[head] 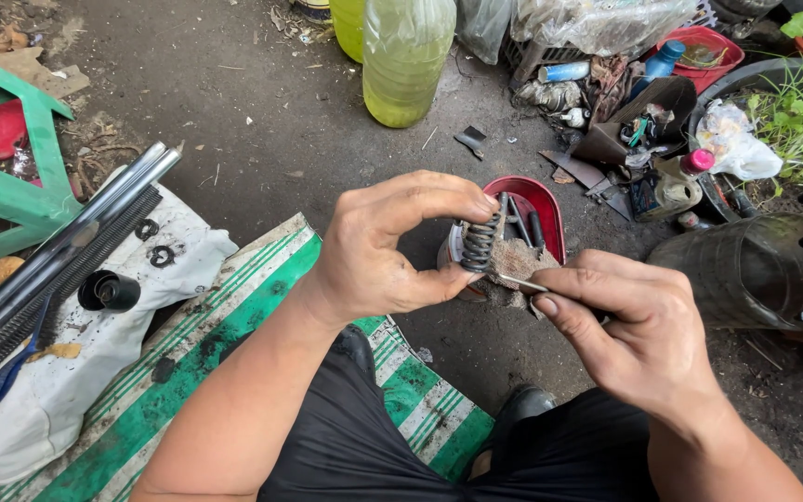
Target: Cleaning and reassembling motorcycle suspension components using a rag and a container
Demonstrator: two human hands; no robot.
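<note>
My left hand (385,246) pinches a short dark coil spring (479,244) between thumb and forefinger, holding it upright above a red bowl (546,206). My right hand (634,325) grips a thin metal pick (519,281) whose tip points at the lower end of the spring. A scrap of gritty brown cloth (517,263) sits just behind the spring, over the bowl. Dark rod-like parts stand inside the bowl.
Two long metal tubes (67,244) and a long spring lie on a white cloth (76,372) at left, beside a green-striped mat (225,344). A yellow-green bottle (406,56) stands ahead. Cluttered containers and rags fill the upper right; a black tyre (745,270) lies at right.
</note>
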